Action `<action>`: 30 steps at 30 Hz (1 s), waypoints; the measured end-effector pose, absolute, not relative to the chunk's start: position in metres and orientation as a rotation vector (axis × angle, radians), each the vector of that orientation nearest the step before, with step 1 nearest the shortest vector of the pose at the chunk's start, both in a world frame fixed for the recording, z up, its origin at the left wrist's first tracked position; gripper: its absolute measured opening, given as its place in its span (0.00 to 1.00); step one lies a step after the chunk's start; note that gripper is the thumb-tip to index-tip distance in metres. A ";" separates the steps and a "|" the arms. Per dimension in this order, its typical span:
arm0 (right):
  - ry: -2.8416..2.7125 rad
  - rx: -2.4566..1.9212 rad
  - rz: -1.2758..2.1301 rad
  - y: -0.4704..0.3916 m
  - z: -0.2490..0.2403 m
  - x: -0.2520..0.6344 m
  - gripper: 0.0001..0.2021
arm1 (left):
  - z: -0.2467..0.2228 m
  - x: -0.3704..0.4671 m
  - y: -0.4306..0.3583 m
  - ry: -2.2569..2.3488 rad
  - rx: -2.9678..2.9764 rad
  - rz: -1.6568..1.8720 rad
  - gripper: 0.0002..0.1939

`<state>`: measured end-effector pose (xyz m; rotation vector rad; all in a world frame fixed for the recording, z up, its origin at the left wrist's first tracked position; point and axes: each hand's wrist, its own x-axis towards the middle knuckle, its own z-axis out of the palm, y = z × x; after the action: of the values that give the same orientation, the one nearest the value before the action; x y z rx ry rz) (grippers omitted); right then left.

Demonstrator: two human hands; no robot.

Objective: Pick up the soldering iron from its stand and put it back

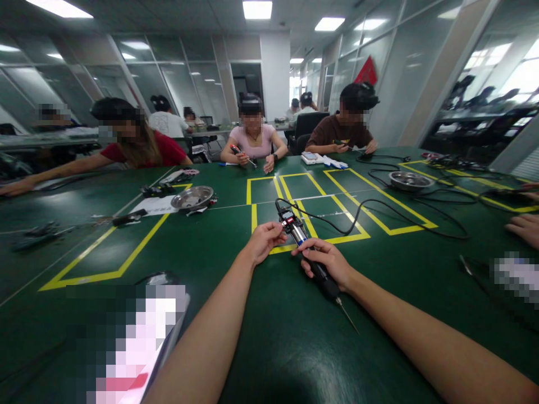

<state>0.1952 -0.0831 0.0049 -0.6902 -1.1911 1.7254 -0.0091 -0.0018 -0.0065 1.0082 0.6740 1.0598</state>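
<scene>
A corded electric screwdriver (322, 275) with a black grip and a silver and blue collar lies slantwise above the green table. Its long thin bit points down and to the right, towards me. My right hand (326, 259) is wrapped round the grip near the collar. At the cable end, the thumb and fingers of my left hand (266, 240) are pinched against the dark end piece, where a small red part shows. From that end a black cable (357, 216) loops away to the right over the table.
Yellow tape (337, 240) marks rectangles on the green table (202, 247). Metal bowls stand at left (192, 197) and right (410, 180). A blurred-out screen (138, 348) lies near my left forearm. Co-workers sit across the table; another person's hand (524, 229) rests at the right edge.
</scene>
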 end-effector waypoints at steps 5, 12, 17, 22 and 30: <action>-1.178 -0.708 1.745 -0.080 0.002 0.194 0.07 | -0.003 -0.012 0.001 0.642 0.994 1.008 0.13; -1.128 -0.701 1.773 -0.075 0.003 0.193 0.06 | 0.003 -0.014 0.005 0.609 0.924 1.008 0.17; -1.118 -0.712 1.784 -0.073 0.004 0.194 0.06 | 0.006 -0.015 0.005 0.606 0.898 1.002 0.17; -1.130 -0.734 1.791 -0.071 0.002 0.195 0.08 | 0.005 -0.017 0.004 0.624 0.907 1.003 0.18; -1.111 -0.720 1.759 -0.071 0.002 0.193 0.07 | 0.005 -0.012 0.004 0.627 0.920 1.024 0.19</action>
<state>0.1935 -0.0712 0.0016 -0.7201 -1.1107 1.7594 -0.0123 0.0045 0.0053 0.9196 0.6272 1.0236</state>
